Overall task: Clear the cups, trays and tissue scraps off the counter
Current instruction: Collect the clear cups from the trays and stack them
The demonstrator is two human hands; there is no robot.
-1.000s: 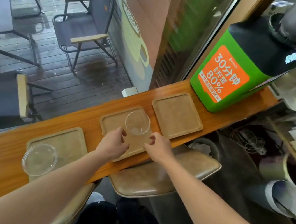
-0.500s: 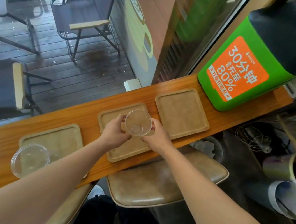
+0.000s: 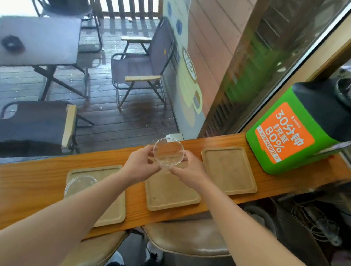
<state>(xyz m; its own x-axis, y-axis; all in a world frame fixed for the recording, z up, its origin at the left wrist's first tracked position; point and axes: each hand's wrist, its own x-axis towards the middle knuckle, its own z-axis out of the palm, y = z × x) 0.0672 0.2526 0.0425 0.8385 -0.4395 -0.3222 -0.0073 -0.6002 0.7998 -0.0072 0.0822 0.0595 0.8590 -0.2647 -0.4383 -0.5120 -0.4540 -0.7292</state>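
Wooden counter by the window: my left hand and right hand pinch a clear cup above the middle tray. Thin plastic could buckle and slip if I squeeze.

Orange label on green charging station: "30分钟", "80%"; smaller print illegible.
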